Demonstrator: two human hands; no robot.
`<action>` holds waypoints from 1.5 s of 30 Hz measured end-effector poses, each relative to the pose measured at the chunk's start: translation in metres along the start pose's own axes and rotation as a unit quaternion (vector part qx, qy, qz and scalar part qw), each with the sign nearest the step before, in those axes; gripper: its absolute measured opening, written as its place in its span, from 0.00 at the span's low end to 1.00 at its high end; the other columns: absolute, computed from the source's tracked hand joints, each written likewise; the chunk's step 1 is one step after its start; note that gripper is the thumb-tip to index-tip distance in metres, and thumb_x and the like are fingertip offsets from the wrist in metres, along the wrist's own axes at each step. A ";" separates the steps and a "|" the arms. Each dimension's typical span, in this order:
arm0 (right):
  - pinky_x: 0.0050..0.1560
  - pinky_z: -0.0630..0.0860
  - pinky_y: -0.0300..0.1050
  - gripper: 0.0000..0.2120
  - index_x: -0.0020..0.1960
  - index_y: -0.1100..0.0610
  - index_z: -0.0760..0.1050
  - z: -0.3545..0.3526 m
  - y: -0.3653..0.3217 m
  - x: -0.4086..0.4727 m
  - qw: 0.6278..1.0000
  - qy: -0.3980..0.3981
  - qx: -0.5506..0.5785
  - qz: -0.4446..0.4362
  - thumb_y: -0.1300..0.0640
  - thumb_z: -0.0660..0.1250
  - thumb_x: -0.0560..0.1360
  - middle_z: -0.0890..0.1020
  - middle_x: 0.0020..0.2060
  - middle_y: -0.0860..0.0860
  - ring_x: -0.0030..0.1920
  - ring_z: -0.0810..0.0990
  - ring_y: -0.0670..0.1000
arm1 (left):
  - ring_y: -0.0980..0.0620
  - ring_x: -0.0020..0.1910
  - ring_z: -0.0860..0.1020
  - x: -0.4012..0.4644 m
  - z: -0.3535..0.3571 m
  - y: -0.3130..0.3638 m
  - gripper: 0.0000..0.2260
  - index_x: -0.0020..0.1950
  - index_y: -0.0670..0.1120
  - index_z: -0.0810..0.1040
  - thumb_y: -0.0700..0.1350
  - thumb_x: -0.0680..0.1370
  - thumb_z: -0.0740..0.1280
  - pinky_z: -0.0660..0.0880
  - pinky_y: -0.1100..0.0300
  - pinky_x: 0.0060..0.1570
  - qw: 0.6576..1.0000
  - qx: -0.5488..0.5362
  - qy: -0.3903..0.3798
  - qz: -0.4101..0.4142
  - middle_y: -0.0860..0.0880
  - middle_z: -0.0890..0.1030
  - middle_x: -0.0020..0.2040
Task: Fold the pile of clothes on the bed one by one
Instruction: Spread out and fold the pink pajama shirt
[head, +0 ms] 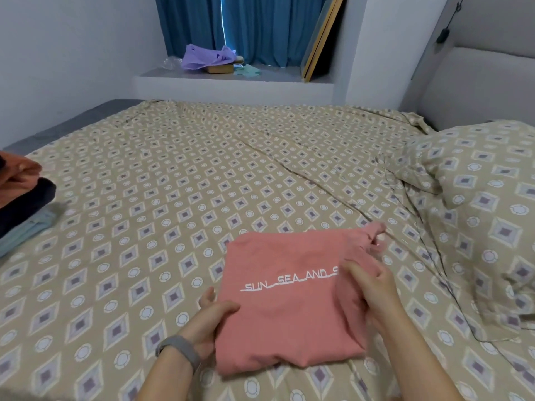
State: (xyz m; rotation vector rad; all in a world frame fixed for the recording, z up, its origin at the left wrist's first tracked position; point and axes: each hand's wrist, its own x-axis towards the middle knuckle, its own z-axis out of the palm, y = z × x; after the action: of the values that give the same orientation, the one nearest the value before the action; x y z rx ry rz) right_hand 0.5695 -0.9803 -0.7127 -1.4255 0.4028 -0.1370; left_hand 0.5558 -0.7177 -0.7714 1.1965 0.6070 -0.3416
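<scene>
The pink shirt point(289, 299) lies near the bed's point(202, 169) front edge, nearly folded square, the left hand point(212, 316) pinching its left edge and the right hand point(373, 287) gripping a right-side fold, while other clothes point(23, 198) wait at far left.

Stack of orange, navy and pale-blue folded clothes point(20, 198) cut by left edge; white lettering on folded pink cotton shirt point(283, 299) ends hidden under right hand point(373, 287).

both hands gripping pink shirt point(289, 299), seemingly folded
</scene>
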 end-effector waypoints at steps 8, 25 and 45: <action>0.71 0.62 0.58 0.07 0.33 0.45 0.69 0.110 0.027 -0.023 0.823 -0.302 -0.431 -0.213 0.47 0.66 0.66 0.67 0.73 0.48 0.77 0.57 0.45 | 0.45 0.44 0.83 0.008 0.001 0.019 0.21 0.51 0.40 0.84 0.54 0.80 0.58 0.76 0.52 0.49 0.986 -0.104 -0.123 -0.035 0.38 0.83 0.50; 0.53 0.71 0.42 0.11 0.49 0.45 0.78 0.052 0.027 0.050 0.910 -0.031 -0.366 -0.192 0.59 0.72 0.71 0.82 0.49 0.42 0.53 0.79 0.48 | 0.48 0.58 0.73 0.008 -0.002 0.003 0.20 0.51 0.53 0.76 0.59 0.64 0.74 0.72 0.57 0.57 0.819 0.441 0.231 0.284 0.51 0.65 0.53; 0.47 0.70 0.37 0.19 0.56 0.48 0.64 0.036 0.051 0.073 0.890 -0.228 -0.383 -0.100 0.51 0.72 0.73 0.75 0.50 0.45 0.49 0.75 0.48 | 0.41 0.37 0.79 0.018 -0.019 0.015 0.20 0.34 0.41 0.72 0.51 0.81 0.59 0.73 0.54 0.39 0.857 0.472 0.175 0.107 0.40 0.80 0.35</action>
State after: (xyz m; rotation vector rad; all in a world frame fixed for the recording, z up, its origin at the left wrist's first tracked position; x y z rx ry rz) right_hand 0.6420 -0.9629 -0.7731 -2.2123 -0.1127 0.2212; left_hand 0.5737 -0.6932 -0.7754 2.2966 0.6186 -0.2273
